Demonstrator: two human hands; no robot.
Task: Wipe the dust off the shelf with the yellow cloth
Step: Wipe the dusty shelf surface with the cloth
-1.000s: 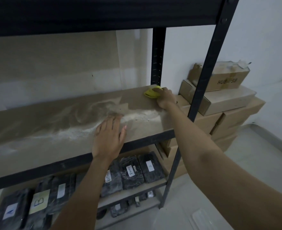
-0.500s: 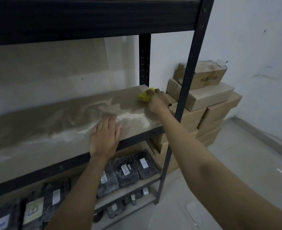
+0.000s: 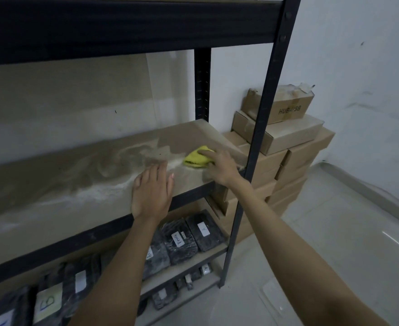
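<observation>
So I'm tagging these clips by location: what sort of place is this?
Probably a storeroom: a black metal rack with a dusty brown shelf board, stacked brown cardboard boxes against the white wall, and labelled dark wrapped packages on the lower shelf.

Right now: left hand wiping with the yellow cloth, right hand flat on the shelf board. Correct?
Sides are swapped. In the head view the right hand presses the yellow cloth on the shelf board, and the left hand lies flat on the board near its front edge.
</observation>
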